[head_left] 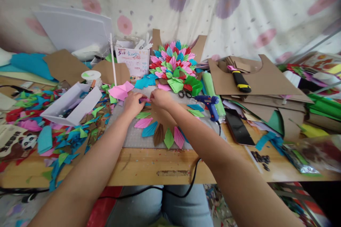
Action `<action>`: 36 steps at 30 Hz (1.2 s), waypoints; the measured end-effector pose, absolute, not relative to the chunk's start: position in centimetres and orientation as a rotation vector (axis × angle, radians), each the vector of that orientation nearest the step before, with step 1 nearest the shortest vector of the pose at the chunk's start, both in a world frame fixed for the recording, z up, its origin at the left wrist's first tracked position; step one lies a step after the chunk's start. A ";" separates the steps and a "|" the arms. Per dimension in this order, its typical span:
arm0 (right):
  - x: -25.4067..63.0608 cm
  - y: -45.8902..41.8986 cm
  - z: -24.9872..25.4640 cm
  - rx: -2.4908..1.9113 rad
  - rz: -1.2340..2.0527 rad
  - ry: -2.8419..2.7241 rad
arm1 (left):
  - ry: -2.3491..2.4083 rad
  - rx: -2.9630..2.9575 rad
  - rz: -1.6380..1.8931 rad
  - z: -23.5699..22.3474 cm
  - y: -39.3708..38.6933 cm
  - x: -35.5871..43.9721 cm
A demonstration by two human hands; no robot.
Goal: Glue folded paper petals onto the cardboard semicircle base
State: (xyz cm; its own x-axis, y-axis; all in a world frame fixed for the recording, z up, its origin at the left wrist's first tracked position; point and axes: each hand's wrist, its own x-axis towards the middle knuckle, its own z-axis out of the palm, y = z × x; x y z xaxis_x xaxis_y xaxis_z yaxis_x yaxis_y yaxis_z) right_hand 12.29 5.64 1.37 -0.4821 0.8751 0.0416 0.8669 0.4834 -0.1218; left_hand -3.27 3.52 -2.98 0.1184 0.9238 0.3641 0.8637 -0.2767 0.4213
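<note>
My left hand (135, 103) and my right hand (161, 98) meet over a brown cardboard piece (163, 117). A small strip of folded pink paper (144, 99) is pinched between their fingers; the right fingertips are partly hidden. Pleated paper petals fan out around the cardboard's edge, among them a pink petal (144, 122), a blue petal (149, 129), a brown petal (159, 135) and a green petal (168, 138). The cardboard lies on a grey cutting mat (133, 135). Right of my hands, a blue glue gun (209, 103) rests on the mat, its black cord running off the table.
Behind stands a layered multicoloured paper-petal piece (174, 58), with scissors (185, 94) in front. At left are a white box (71, 108) and many paper scraps. At right lie a phone (238, 126), stacked cardboard (258, 78) and a black-yellow cutter (240, 81).
</note>
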 end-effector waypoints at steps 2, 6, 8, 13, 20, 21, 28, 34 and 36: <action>12.1 5.6 1.5 -1.561 0.136 -2.616 | 1.823 2.265 0.864 -2.9 3.5 -3.3; 11.8 5.4 1.7 -1.559 0.131 -2.624 | 1.849 2.241 0.855 -2.9 3.5 -3.2; 11.7 5.4 1.8 -1.565 0.124 -2.635 | 1.852 2.226 0.863 -3.0 3.5 -3.2; 11.4 5.2 2.0 -1.597 0.132 -2.648 | 1.789 2.161 1.097 -3.1 3.6 -3.3; 11.3 5.2 2.1 -1.659 0.172 -2.630 | 1.876 1.818 1.487 -2.9 3.9 -4.0; 11.3 5.2 2.1 -1.665 0.180 -2.626 | 1.880 1.799 1.492 -2.9 3.9 -4.1; 11.1 5.1 2.2 -1.700 0.207 -2.598 | 1.867 1.786 1.513 -2.7 3.8 -4.0; 11.0 4.7 2.4 -1.728 0.207 -2.581 | 1.868 1.797 1.505 -2.8 3.8 -4.1; 10.9 4.5 2.4 -1.731 0.208 -2.570 | 1.872 1.801 1.501 -2.9 3.8 -4.1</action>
